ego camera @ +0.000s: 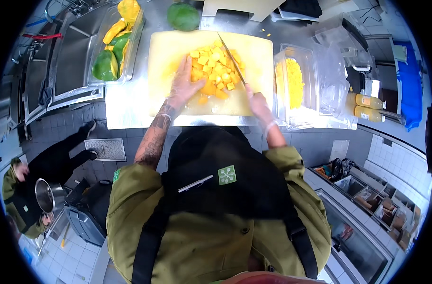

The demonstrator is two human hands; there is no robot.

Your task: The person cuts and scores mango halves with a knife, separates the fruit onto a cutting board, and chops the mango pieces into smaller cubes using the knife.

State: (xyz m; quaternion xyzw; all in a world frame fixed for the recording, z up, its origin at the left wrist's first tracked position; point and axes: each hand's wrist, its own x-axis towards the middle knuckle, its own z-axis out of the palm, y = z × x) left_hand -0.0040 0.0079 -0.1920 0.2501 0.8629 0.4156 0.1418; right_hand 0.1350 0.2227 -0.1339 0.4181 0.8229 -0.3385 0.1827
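A pile of diced mango [216,64] lies in the middle of a pale cutting board [162,46]. My left hand [183,83], in a clear glove, rests against the pile's left side, its thumb spread from the fingers. My right hand [259,104], also gloved, grips the handle of a long kitchen knife [233,62]. The blade slants up and left along the right side of the pile, its tip past the far cubes. Larger mango pieces [209,88] sit at the near edge of the pile. A whole green mango [183,16] lies just beyond the board.
Left of the board, a clear tub [133,60] holds mango peels [106,65], beside a metal sink [72,53]. At right stands a clear container [308,117] of chopped mango [294,83], near two yellow bottles [369,113]. A co-worker [52,159] with a metal pot [45,195] is at lower left.
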